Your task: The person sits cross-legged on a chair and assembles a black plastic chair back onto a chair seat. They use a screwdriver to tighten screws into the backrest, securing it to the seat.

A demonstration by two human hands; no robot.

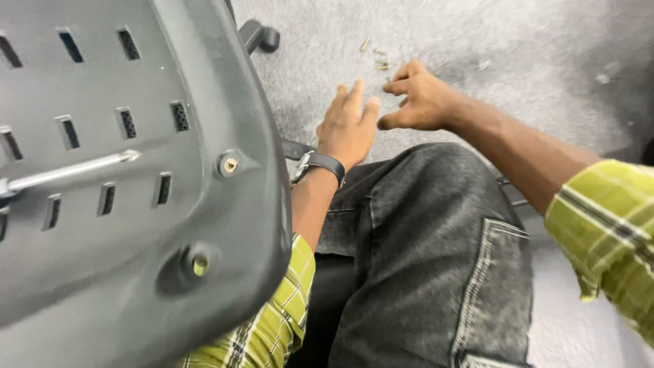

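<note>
A grey plastic chair seat (122, 170) with rows of slots and two brass screw inserts fills the left of the head view, underside toward me. My left hand (347, 123), with a black watch on the wrist, reaches past the seat's edge over the grey floor, fingers stretched and holding nothing. My right hand (419, 99) hovers just to its right, fingers loosely curled and empty, close to several small screws (377, 58) scattered on the floor. My knee in grey jeans (422, 252) lies below both hands.
A black chair caster (259, 35) sticks out beyond the seat's top edge. A metal rod (75, 170) runs across the seat's underside. Grey speckled floor (531, 54) spreads around the hands.
</note>
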